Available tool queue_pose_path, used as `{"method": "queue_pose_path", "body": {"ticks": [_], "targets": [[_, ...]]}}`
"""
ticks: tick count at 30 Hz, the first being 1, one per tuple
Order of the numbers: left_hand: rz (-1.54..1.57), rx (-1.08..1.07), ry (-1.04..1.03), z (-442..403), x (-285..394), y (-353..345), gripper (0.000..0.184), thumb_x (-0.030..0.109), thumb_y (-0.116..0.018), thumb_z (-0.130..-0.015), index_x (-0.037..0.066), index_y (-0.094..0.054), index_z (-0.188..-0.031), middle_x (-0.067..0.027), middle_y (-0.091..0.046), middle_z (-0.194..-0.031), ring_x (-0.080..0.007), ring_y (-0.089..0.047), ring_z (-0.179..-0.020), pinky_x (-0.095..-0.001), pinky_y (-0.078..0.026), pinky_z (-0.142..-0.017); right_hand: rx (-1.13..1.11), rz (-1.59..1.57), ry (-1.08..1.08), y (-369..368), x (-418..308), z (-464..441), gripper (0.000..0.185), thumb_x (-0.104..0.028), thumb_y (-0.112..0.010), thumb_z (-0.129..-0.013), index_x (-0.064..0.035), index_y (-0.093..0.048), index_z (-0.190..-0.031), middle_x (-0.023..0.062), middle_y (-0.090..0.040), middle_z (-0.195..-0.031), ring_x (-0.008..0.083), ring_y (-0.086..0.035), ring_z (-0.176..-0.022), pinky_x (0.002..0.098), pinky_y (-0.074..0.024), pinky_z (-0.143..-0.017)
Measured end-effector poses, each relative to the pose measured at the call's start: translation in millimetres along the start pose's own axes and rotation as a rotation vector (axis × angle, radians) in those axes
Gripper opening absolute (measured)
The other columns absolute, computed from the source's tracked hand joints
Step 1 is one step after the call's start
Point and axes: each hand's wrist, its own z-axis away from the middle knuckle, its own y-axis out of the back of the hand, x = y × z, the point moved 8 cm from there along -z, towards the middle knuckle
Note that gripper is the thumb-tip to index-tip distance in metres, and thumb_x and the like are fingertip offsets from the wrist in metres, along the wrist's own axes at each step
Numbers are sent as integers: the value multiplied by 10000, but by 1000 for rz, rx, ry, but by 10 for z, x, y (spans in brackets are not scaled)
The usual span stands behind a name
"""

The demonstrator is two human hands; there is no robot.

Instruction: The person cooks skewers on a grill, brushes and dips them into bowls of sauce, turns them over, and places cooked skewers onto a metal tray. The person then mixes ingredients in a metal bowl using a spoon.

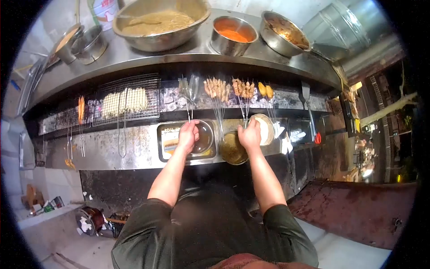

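At the grill's near edge, your left fingers [188, 133] clamped on metal skewers [191, 104], your right fingers [249, 131] closed round the meat skewers [243, 96], glossy chunks over ashy coals [171, 102], smooth steel ledge [103, 148] stretching bare leftward

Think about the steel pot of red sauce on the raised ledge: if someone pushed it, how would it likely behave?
The pot looks like rigid metal, so it probably keeps its shape. Its sauce likely adds weight and could slosh over the open rim. With fairly upright sides on a smooth-looking ledge, it may slide before it tips.
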Motion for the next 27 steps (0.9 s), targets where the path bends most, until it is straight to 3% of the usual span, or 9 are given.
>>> {"method": "queue_pose_path", "body": {"ticks": [5, 12, 16, 17, 20, 23, 27], "targets": [[-77, 41, 47, -40, -52, 82, 253, 252, -414, -978, 41, -548, -1013, 39, -390, -576, -62, -299, -439, -220, -257, -400, -144, -92, -162, -293, 95, -154, 701, -280, -577, -821, 1, -247, -1372, 265, -427, -1251, 414, -491, -1096, 446, -415, -923], [-344, 228, -47, -51, 18, 79, 215, 260, -463, -954, 81, -556, -1028, 45, -434, -591, -55, -374, -480, -220, -309, -424, -117, -100, -112, -277, 163, -183, 719, -270, -574, -823, -53, -209, -1403, 229, -393, -1287, 388, -499, -1106, 435, -418, -931], [-528, 278, -174, -61, 76, 112, 154, 243, -473, -957, 95, -517, -962, 42, -432, -596, -57, -375, -476, -213, -319, -421, -67, -124, -69, -207, 154, -184, 723, -283, -590, -806, -43, -238, -1389, 227, -388, -1294, 392, -465, -1142, 438, -403, -950], [-577, 293, -183, -35, 94, 128, 250, 255, -466, -952, 32, -561, -1013, 27, -488, -607, -67, -442, -516, -241, -368, -467, -52, -138, -60, -190, 159, -170, 723, -293, -595, -802, -37, -252, -1384, 232, -386, -1297, 396, -457, -1149, 440, -398, -953], [-492, 248, -198, 41, 162, 24, 266, 257, -450, -957, 24, -564, -1012, 12, -510, -604, -80, -465, -519, -251, -379, -474, -33, -184, -39, -173, 181, -178, 724, -304, -607, -794, -33, -273, -1376, 229, -373, -1313, 392, -438, -1169, 437, -390, -960], [-691, 258, -276, -139, 25, 222, 263, 256, -431, -962, 30, -562, -996, 5, -510, -591, -84, -466, -512, -245, -378, -473, -40, -184, -37, -205, 233, -204, 727, -312, -613, -791, -35, -280, -1375, 222, -374, -1319, 387, -439, -1172, 432, -388, -964], [-592, 278, -166, -87, 44, 79, 250, 247, -418, -966, 41, -558, -976, 0, -509, -583, -87, -462, -507, -240, -380, -471, -102, -206, -74, -198, 254, -209, 726, -313, -609, -793, -22, -280, -1371, 233, -403, -1301, 394, -456, -1154, 429, -388, -967]]}}
